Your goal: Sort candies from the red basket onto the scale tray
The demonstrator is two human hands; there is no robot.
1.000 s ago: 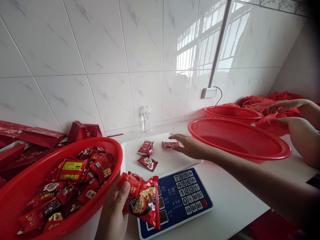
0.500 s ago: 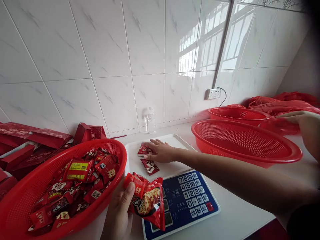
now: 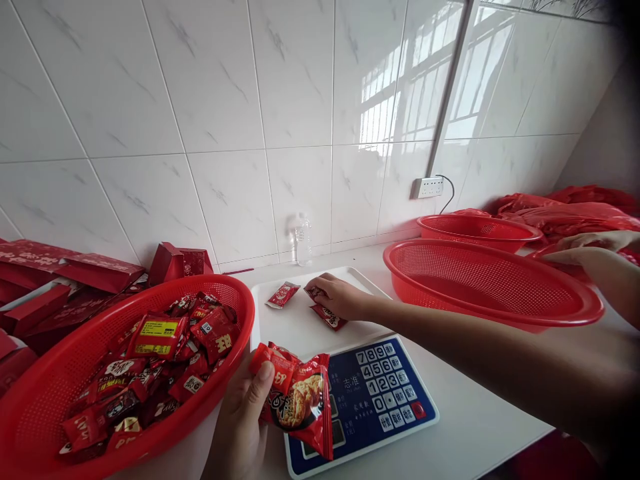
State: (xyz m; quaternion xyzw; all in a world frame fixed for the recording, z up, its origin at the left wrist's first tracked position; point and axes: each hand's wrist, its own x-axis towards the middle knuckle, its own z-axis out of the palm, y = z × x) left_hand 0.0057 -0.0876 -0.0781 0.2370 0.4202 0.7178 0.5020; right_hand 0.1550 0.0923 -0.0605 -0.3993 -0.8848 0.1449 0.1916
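My left hand (image 3: 245,407) is closed around red snack packets (image 3: 300,403), the front one printed with a picture of a nutty snack; they are in front of the scale's blue keypad panel (image 3: 350,407). Over the scale's white tray (image 3: 280,337), my right hand (image 3: 340,297) has its fingers curled onto small red packets (image 3: 329,317), two of which show partly under it. Its fingertips are partly hidden. Another small red packet (image 3: 283,295) lies apart on the tray, to the left of that hand.
A red basket (image 3: 240,293) full of wrapped snacks stands at left, with red boxes (image 3: 105,272) behind it. Two more red baskets (image 3: 495,313) are at right. Another person's hands (image 3: 595,250) are beside red plastic bags (image 3: 575,213). A clear bottle (image 3: 303,240) stands by the wall.
My right hand has drawn back to the right, its fingers curling, and two packets moved along with it. One packet stayed behind at left. The other person's hands shifted near the bags.
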